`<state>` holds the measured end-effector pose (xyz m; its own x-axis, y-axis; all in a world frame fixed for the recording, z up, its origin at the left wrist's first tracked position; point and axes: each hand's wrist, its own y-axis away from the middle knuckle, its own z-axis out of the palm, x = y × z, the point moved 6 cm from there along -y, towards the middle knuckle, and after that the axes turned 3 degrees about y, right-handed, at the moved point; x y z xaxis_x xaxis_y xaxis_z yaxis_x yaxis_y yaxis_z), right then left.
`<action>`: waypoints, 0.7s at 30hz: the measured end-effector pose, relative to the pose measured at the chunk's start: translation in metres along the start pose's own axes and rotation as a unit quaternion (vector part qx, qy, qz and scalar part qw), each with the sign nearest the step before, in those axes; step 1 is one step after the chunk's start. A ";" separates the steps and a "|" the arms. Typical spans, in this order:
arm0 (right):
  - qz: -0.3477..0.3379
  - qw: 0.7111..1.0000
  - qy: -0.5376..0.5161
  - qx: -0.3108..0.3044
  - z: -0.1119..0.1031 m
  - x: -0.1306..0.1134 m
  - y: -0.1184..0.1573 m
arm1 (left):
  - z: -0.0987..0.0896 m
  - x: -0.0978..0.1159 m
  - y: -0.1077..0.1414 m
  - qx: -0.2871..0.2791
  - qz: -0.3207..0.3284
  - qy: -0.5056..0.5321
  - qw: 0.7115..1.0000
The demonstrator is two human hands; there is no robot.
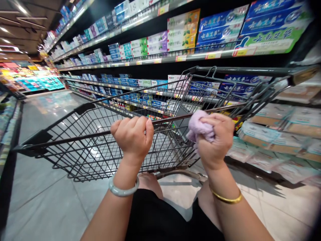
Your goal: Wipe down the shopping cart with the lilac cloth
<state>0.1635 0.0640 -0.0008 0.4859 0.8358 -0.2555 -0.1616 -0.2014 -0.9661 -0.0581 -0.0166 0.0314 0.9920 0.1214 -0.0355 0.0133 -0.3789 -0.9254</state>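
Observation:
A grey wire shopping cart (87, 134) stands sideways in front of me, its handle end at the right. My left hand (132, 136), with a pale bracelet on the wrist, is closed around the cart's near top rim, left of the middle. Farther right, my right hand (217, 139) is closed on a bunched light purple cloth (199, 126), held against the same rim. A gold bangle circles that wrist. The palm sides of both hands are hidden.
Shelves of boxed goods (184, 31) run along the cart's far side into the distance. Packaged goods (273, 135) hang at the right. Another shelf edge (11, 124) borders the tiled aisle at the left. My knees are just below the basket.

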 end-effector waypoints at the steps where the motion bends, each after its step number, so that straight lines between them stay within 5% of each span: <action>1: 0.003 0.999 0.019 0.027 -0.005 0.005 -0.003 | 0.000 0.000 0.000 0.003 0.000 -0.003 1.000; 4: -0.023 0.998 0.050 0.041 -0.006 -0.004 -0.001 | -0.001 0.000 0.000 0.014 -0.002 -0.006 1.000; 9: -0.153 0.986 0.048 -0.047 0.013 -0.037 0.008 | -0.002 0.001 0.000 0.016 0.000 -0.012 1.000; 12: -0.133 0.989 0.036 0.045 -0.002 -0.009 -0.009 | -0.002 0.002 -0.001 0.017 0.003 -0.012 1.000; 15: -0.032 0.981 0.087 0.171 -0.022 0.027 -0.024 | -0.002 0.002 -0.001 0.019 -0.001 -0.011 1.000; 17: -0.003 0.975 0.098 0.198 -0.023 0.025 -0.024 | -0.002 0.002 -0.001 0.021 -0.002 -0.010 1.000; 19: -0.008 0.984 0.065 0.168 -0.013 0.005 -0.021 | -0.002 0.002 -0.001 0.023 0.000 -0.008 1.000; 21: -0.057 0.995 0.045 0.063 0.007 -0.023 -0.017 | -0.003 0.001 -0.001 0.022 0.007 -0.009 1.000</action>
<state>0.1492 0.0523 0.0219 0.5819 0.7989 -0.1521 -0.2044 -0.0374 -0.9782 -0.0565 -0.0186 0.0334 0.9895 0.1339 -0.0546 -0.0059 -0.3402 -0.9403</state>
